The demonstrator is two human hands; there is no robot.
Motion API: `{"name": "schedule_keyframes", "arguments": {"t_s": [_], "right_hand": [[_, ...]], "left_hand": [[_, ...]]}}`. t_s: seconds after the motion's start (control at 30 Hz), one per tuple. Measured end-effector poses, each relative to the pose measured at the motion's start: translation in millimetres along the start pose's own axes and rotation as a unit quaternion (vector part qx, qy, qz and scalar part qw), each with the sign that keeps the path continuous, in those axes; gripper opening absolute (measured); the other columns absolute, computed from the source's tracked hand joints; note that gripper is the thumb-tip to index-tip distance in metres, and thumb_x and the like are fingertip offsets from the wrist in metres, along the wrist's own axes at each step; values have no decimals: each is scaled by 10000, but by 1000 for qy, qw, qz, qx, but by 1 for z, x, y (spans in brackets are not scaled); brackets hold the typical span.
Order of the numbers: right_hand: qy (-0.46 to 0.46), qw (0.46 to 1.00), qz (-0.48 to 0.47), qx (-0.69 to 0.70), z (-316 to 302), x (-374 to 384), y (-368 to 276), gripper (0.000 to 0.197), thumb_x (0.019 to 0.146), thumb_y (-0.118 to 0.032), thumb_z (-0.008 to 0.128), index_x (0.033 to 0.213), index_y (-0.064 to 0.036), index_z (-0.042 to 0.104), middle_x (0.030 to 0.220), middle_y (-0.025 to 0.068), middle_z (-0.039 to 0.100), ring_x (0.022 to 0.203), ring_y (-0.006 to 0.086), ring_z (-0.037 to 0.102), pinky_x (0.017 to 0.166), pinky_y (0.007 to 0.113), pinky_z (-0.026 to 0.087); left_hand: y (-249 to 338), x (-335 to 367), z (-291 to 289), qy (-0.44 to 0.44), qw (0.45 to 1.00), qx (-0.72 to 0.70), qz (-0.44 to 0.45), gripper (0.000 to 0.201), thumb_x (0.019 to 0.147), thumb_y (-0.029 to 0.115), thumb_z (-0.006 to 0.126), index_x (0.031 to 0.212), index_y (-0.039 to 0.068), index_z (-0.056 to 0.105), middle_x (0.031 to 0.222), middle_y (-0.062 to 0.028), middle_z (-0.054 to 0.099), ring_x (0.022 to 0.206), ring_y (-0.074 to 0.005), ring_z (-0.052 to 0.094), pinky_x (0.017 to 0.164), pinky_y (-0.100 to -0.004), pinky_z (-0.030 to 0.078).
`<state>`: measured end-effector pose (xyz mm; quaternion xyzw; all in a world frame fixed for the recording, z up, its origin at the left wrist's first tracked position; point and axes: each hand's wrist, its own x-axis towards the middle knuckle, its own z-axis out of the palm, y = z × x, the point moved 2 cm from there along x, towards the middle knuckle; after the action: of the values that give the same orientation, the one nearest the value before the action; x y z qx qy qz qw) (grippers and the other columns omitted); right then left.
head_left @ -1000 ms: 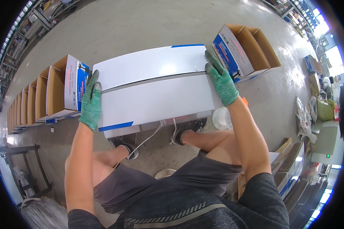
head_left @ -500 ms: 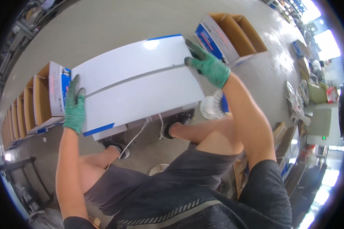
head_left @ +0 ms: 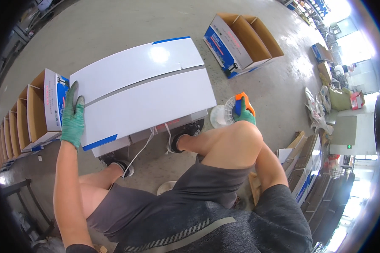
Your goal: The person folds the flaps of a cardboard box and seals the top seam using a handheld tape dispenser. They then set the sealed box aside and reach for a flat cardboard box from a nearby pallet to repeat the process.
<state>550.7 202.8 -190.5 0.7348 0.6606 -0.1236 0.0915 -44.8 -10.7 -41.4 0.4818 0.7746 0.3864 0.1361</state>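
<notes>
In front of my legs stands a white cardboard box with blue corners. Its two top flaps are folded down, with a narrow grey gap between them. My left hand, in a green glove, lies against the box's left edge, fingers stretched and thumb apart. To the right of the box, beside my knee, my gloved right hand is closed around an orange and blue tape dispenser. A clear, ribbed roll shows at its left side. My knee hides part of that hand.
Partitioned open cartons stand in a row at the left, and another open carton stands at the far right. White cords hang below the box near my shoes. Flattened cardboard leans at the right.
My right hand has left the box's right edge, moved down toward my knee and taken hold of the tape dispenser. My left hand stays at the box's left edge.
</notes>
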Motion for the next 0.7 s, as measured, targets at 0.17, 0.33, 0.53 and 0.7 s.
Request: {"name": "schedule_keyframes", "arguments": {"t_s": [0.17,0.33,0.53,0.7], "right_hand": [[125,974,-100,159,-22,20,14,718,872,-196,706,1497,-259,358,969,83,696,833,215,679,745,354,525],[47,773,-350,526,-213,-33,-147,503,929,-131,621,1385,18,468,1132,74,634,907,117,619,756,238,519],[-244,776,-483,323,-269,-111,-308,572,866,-392,685,1245,29,605,859,69,671,645,85,603,555,223,495],[-264,750,-561,229,-235,-105,-359,449,827,-254,741,1199,-13,669,984,96,713,849,130,639,793,281,541]], "left_hand": [[2,0,4,-1,999,29,15,499,1006,256,525,1478,145,406,1515,-138,396,1417,-272,338,1172,-370,252],[3,-6,-2,8,1000,12,4,489,999,221,549,1467,170,418,1524,-180,368,1428,-299,326,1161,-377,286],[-4,-4,6,7,996,-80,-40,506,982,145,573,1465,171,422,1553,-203,295,1446,-309,290,1156,-366,290],[15,-6,6,16,995,-95,-24,496,985,140,574,1460,149,434,1514,-148,382,1375,-244,375,1118,-330,325]]}}
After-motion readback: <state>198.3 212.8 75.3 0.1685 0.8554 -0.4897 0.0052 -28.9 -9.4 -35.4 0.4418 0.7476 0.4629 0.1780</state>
